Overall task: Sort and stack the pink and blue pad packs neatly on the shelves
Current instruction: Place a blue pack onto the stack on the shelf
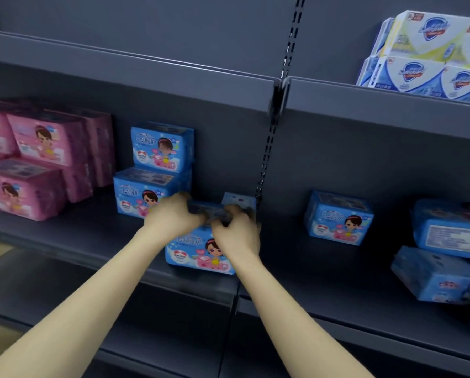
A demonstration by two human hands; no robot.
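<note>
The left hand (173,214) and right hand (235,230) both grip the top edge of a blue plastic-wrapped pad pack (198,252) standing at the front of the dark grey metal shelf (97,236). Two stacked blue packs (153,170) stand just left, pink packs (34,159) farther left.

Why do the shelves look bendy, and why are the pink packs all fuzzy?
In the head view, the wide-angle lens bows the shelf edge, so it only looks bent. The pink pad packs sit at the frame's left side, where the picture is soft and smeared. The blue pad pack under both hands is sharper. Lighting is dim and even, with no glare.
</note>
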